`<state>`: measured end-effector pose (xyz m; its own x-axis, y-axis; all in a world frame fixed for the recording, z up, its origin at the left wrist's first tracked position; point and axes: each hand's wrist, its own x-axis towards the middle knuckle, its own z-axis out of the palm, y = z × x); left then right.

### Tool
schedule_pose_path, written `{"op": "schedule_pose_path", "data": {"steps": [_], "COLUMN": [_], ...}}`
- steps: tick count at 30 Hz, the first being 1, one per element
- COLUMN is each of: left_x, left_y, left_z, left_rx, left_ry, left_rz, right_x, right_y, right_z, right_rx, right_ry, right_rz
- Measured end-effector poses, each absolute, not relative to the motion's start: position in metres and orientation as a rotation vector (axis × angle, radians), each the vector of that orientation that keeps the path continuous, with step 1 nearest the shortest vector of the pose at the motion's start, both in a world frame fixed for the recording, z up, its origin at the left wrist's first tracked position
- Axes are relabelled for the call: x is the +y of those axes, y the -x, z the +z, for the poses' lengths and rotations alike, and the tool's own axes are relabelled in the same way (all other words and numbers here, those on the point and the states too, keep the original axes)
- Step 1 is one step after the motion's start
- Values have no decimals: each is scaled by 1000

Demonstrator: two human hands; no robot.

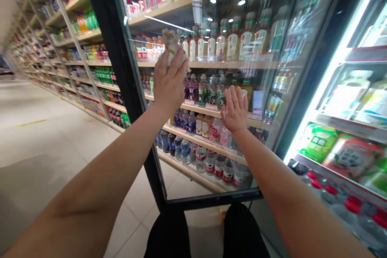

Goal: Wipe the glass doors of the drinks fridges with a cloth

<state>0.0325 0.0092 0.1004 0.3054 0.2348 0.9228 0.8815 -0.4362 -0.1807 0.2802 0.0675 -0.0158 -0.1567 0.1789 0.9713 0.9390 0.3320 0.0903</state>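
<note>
Left hand [169, 82], grip closed over a crumpled whitish cloth [171, 42], up at the glass of a swung-open cooler door [211, 200], near its left frame as seen. Right hand [236, 109] lower, grip wide, nothing held, apparently flat against the pane. Glass-wiping looks under way; reflections hide which patches are done or left.
</note>
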Motion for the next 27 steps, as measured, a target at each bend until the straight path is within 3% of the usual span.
{"op": "schedule_pose_path", "data": {"steps": [5, 11, 17, 23, 27], "left_x": [10, 8, 10, 11, 13], "left_y": [-42, -38, -44, -33, -35], "left_z": [68, 93, 69, 99, 71], "left_rx": [-958, -978, -941, -991, -968], "left_ry": [1946, 1884, 1972, 1861, 1820], "left_rz": [-977, -1093, -1053, -1083, -1003], "right_x": [66, 67, 66, 66, 68], "right_y": [-281, -281, -279, -281, -281], "right_z": [-16, -16, -16, -15, -16], "right_rx": [-1621, -1594, -1583, -1623, -1607], "right_ry": [1065, 1052, 1052, 1064, 1048], "right_rz": [-909, -952, -966, -893, -922]}}
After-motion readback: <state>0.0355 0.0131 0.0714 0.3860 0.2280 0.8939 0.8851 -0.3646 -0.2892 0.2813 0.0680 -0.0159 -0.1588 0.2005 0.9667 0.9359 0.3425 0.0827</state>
